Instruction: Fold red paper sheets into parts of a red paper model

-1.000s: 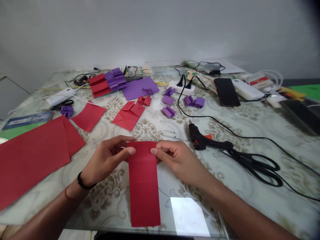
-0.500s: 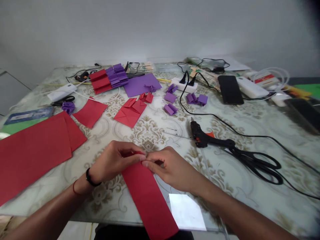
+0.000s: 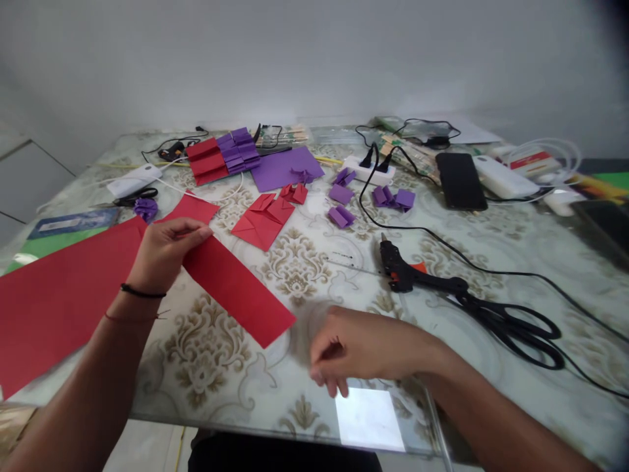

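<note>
My left hand [image 3: 170, 252] is closed in a pinch on the top end of a red paper strip [image 3: 238, 288]. The strip slants down to the right over the patterned table, its lower end free. Apart from the strip, my right hand [image 3: 334, 354] is over the front of the table. Its fingers are curled, thumb against forefinger, somewhat blurred, and I see nothing in them. Large red paper sheets [image 3: 63, 295] lie under and left of my left hand. Beyond the strip is a folded red paper piece [image 3: 265, 226], and a smaller red piece [image 3: 194, 208] lies behind my left hand.
A black glue gun [image 3: 400, 269] and black-handled scissors [image 3: 511, 328] lie on the right. Several small purple folded papers [image 3: 341, 216] sit mid-table. Farther back are a power strip [image 3: 366, 169], a phone [image 3: 460, 180] and pleated red and purple paper [image 3: 223, 157]. A black cable [image 3: 442, 246] crosses the right side.
My right hand has let go of the strip and moved down and slightly right. My left hand has carried the strip up and to the left, over the red sheets.
</note>
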A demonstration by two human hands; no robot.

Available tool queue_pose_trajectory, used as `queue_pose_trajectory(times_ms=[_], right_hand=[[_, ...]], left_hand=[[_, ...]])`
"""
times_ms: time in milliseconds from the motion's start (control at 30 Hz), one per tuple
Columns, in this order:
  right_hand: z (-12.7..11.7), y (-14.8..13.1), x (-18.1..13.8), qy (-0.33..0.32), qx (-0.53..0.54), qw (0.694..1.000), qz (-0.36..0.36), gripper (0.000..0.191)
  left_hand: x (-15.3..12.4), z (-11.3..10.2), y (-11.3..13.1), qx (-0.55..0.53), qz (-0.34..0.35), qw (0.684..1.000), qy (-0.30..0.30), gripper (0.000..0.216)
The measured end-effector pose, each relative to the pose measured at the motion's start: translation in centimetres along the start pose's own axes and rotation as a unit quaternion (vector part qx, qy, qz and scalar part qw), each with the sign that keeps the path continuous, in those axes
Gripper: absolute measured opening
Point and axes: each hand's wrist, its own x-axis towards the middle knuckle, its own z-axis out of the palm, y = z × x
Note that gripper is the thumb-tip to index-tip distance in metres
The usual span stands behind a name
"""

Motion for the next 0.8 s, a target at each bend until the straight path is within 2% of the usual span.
queue_pose_trajectory(times_ms=[33,67,100,167,233,300,400,533,667,767,800], right_hand=[[-0.3,0.2,-0.2,-0.004,-0.005,1.0,-0.001,0.026],[-0.6,0.3,-0.2,0.027,-0.015,0.999,-0.01,0.027],[-0.9,0.4,-0.1,0.087,-0.027,0.996,-0.021,0.029],[-1.2,0.5,0.4,0.238,-0.056,0.969,-0.045,0.026],[-1.1,0.6,1.2,0.329,-0.093,0.938,-0.053,0.019],[-0.7,0.6,1.9,0.336,-0.113,0.934,-0.049,0.028],[-0.1,0.8,2.5,0.318,-0.092,0.943,-0.034,0.036],[-0.3,1.2,2.5,0.32,-0.071,0.944,-0.036,0.034],[-1.1,2.0,2.4,0.317,-0.054,0.946,-0.045,0.031],[-1.6,2.5,2.4,0.301,-0.019,0.952,-0.058,0.029],[-1.7,2.7,2.5,0.29,0.002,0.955,-0.061,0.029]], left_hand=[[0.2,-0.2,-0.1,0.007,-0.004,1.0,-0.003,0.028],[0.3,-0.1,-0.2,0.014,-0.006,1.0,-0.013,0.03],[0.3,0.3,-0.2,0.022,-0.007,0.999,-0.027,0.031],[0.0,1.4,-0.2,0.038,-0.006,0.997,-0.06,0.033],[-0.5,2.7,-0.2,0.051,-0.001,0.995,-0.089,0.035],[-0.9,3.8,-0.3,0.062,0.007,0.993,-0.105,0.035],[-1.3,4.5,-0.6,0.076,0.021,0.991,-0.107,0.032],[-1.2,4.3,-1.0,0.092,0.039,0.99,-0.103,0.028],[-1.1,3.8,-0.4,0.107,0.071,0.983,-0.128,0.024],[-2.4,4.0,0.7,0.133,0.158,0.963,-0.176,0.03],[-3.1,4.4,0.9,0.158,0.215,0.939,-0.215,0.04]])
